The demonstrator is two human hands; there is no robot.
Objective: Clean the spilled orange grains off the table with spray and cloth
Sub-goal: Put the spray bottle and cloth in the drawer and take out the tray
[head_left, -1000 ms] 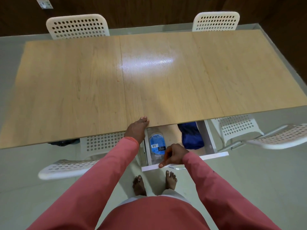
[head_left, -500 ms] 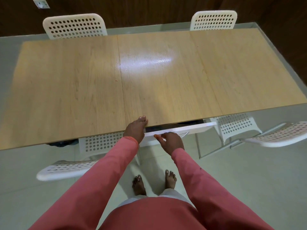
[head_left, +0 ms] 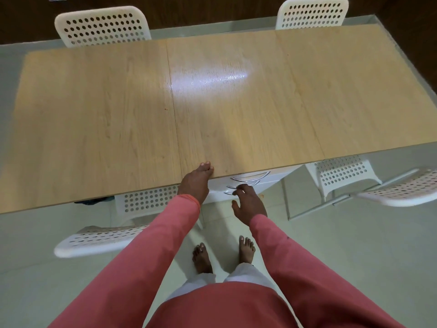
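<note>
At six o'clock, left hand [head_left: 195,183] is resting flat on the table [head_left: 94,110] edge, right hand [head_left: 248,202] is hovering loose-fingered by the drawer handles [head_left: 246,182] — cleanup seemingly finishing — next, stepping away.

Long salmon-pink sleeves [head_left: 151,252] cover both arms to the wrists, matching a salmon-pink top [head_left: 220,306]. Pale trousers [head_left: 238,273] show below it, above bare feet [head_left: 201,258].

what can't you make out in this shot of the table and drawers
Head view only:
- Drawer unit: contents hidden; drawers closed and the tabletop overhangs them.
- Spray and cloth: not in view.
- Orange grains: a few tiny specks on the wood, too small to identify.
- Right hand: fingertips near the handles, contact unclear.
- Left hand: palm side hidden at the table edge.
</note>
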